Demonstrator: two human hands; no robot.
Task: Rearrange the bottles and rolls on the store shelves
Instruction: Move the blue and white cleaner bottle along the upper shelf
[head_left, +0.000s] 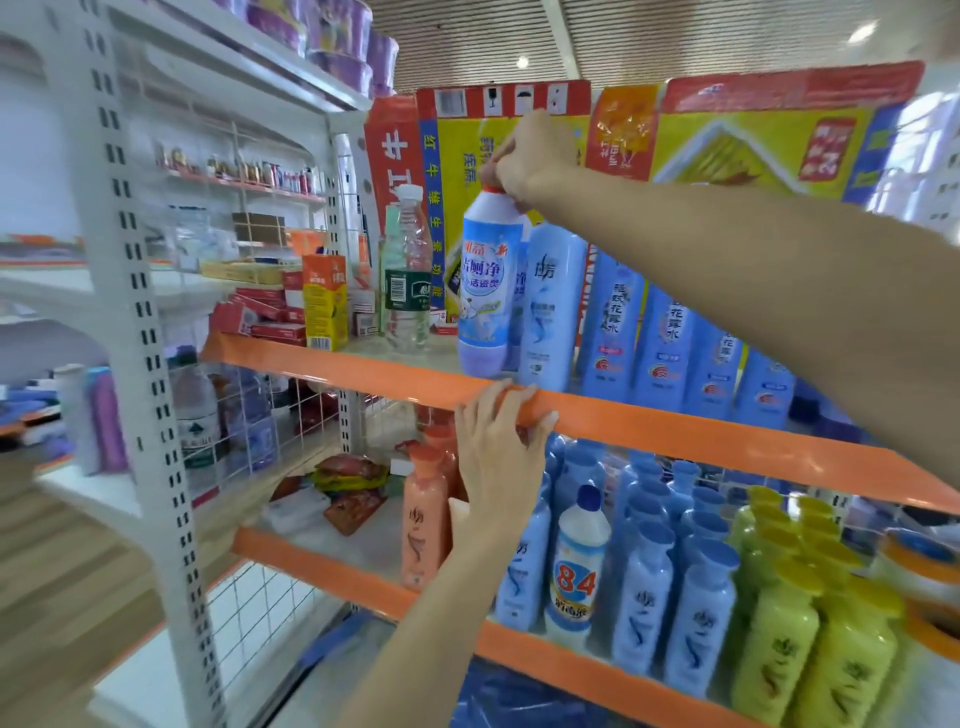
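Observation:
My right hand grips the red cap of a white and blue cleaner bottle that stands near the front of the upper shelf, slightly tilted. Beside it on the right stands a pale blue bottle and a row of blue boxes. My left hand rests with its fingers hooked over the orange front edge of that shelf, just below the cleaner bottle. A clear water bottle stands to the left. Purple rolls sit on the top shelf at the upper left.
The lower shelf holds an orange bottle, several pale blue bottles, a white "84" bottle and yellow-green bottles. Large printed cartons stand behind the upper shelf. Small boxes crowd its left end. A white upright stands left.

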